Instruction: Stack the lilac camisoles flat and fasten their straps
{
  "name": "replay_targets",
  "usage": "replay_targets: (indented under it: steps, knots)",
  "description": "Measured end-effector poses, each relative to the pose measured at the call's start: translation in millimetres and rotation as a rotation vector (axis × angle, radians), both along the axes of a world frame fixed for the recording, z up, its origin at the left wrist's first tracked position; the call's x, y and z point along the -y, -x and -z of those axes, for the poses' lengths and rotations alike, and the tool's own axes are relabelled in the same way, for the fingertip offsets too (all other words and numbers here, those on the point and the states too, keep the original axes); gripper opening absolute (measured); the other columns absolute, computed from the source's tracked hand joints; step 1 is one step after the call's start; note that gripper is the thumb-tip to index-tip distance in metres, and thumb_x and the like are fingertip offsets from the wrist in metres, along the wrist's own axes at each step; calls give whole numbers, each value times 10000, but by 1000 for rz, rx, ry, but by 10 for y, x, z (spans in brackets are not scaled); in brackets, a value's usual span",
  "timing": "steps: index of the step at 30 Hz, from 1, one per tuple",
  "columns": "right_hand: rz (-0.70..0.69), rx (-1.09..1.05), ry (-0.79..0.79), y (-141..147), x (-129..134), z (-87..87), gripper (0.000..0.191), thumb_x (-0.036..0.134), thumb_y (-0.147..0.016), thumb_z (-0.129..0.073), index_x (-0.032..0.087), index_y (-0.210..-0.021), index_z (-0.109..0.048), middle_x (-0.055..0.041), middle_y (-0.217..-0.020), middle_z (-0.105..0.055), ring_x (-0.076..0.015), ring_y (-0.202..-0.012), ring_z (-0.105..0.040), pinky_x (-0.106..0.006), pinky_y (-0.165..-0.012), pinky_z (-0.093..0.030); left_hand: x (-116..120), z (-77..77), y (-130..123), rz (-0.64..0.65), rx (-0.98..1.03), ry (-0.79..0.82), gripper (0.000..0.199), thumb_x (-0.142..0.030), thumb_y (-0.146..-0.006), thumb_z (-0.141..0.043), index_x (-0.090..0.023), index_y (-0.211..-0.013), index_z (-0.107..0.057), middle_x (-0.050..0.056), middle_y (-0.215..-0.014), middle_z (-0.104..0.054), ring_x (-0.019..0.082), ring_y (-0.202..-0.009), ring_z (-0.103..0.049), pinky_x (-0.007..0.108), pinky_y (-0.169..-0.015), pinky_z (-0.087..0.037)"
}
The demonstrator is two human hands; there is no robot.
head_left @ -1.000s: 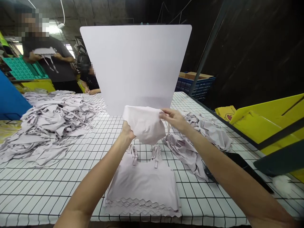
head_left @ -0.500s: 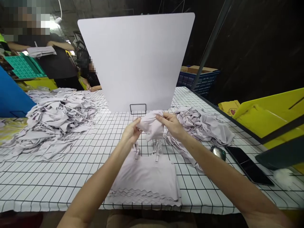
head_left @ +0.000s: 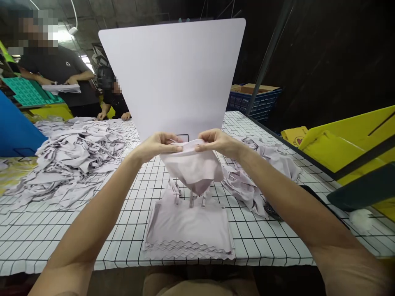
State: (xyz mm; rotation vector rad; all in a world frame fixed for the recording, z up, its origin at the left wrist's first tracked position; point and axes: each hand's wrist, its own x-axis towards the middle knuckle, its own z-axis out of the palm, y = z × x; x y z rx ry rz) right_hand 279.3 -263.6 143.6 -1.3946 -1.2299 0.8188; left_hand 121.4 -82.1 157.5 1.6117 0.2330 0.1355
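The fingers [head_left: 202, 146] of the right hand [head_left: 218, 143] pinch the top edge of a pale garment [head_left: 193, 164], thumb toward the camera; the fingers of the left hand [head_left: 159, 146] close on the same edge a little to the left. The garment hangs between the 2 hands at the center of the frame, its lower part drooping to a rounded point.

Just below it, at the lower center, a stack of pale garments [head_left: 188, 226] lies flat on the worktop [head_left: 123, 230], wavy hems toward the bottom of the frame and straps toward the top. The worktop wears a white cover with a black grid.

To the right of the held garment is a loose heap [head_left: 243, 189] of the same pale cloth; a larger pile [head_left: 77, 152] spreads across the left of the frame. Behind the hands stands 1 large white board [head_left: 175, 78].

At the upper left, 1 person [head_left: 64, 78] in a dark shirt holds folded pale cloth [head_left: 63, 88], and a 2nd person [head_left: 115, 102] has both hands at the worktop's far edge. A blue crate [head_left: 262, 102] sits right of the board.
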Motion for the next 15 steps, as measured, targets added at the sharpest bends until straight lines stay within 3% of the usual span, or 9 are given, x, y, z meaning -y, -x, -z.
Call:
replay_targets:
  steps: [4, 8, 12, 15]
  knots:
    - [12, 8, 38, -191, 223, -39, 349, 425, -689, -892, 145, -759, -697, 11, -708, -633, -85, -605, -555, -196, -498, -394, -276, 14, 174, -56, -38, 27, 119, -67, -698, -843, -113, -730, -739, 72, -605, -686, 151, -463, -626, 183, -371, -463]
    - [156, 19, -52, -346, 339, 33, 350, 471, -720, -863, 165, -752, -696, 11, -690, -639, -102, -608, -559, -228, -552, -431, -358, 68, 238, -43, -27, -48, 149, -89, -665, -868, -148, -678, -731, 45, -584, -669, 126, -477, -588, 174, -398, -451]
    - [306, 176, -123, -415, 538, 116, 328, 448, -702, -850, 164, -810, -726, -11, -775, -698, -139, -735, -616, -260, -690, -501, -290, 186, 248, -78, 108, -145, 253, -343, -742, -855, -123, -756, -731, 13, -705, -707, 93, -676, -598, 155, -606, -496]
    - [568, 402, -150, -540, 994, 89, 278, 368, -729, -804, 167, -914, -750, -33, -908, -741, -172, -877, -655, -301, -834, -533, -272, 315, 274, -187, 41, -256, 427, -566, -734, -820, -168, -852, -720, -71, -751, -704, 87, -781, -563, 159, -669, -445]
